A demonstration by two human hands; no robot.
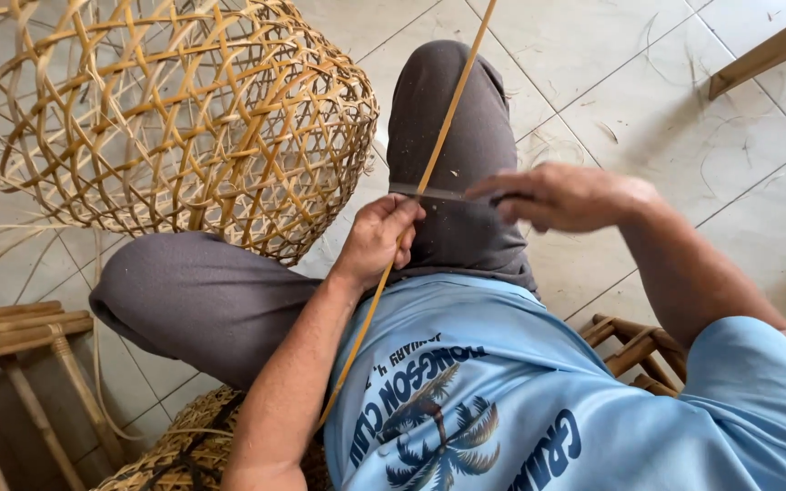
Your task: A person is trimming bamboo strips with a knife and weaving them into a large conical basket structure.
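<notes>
Looking down, I pinch the long, thin, pale-yellow cane strip (429, 164) over my lap in my left hand (377, 238) while my right hand (561, 195), closed on the knife (434, 192), lays its blade across it, shavings on my trousers (452, 155) suggesting scraping is under way, much length left.

The basket (166, 118) is golden-tan in an open lattice weave, the long strip (438, 136) pale yellow, the knife blade (429, 192) dull grey, the trousers (448, 118) charcoal, the shirt (520, 391) light blue with dark navy print — palm trees among it — and the floor tiles (666, 100) off-white.
</notes>
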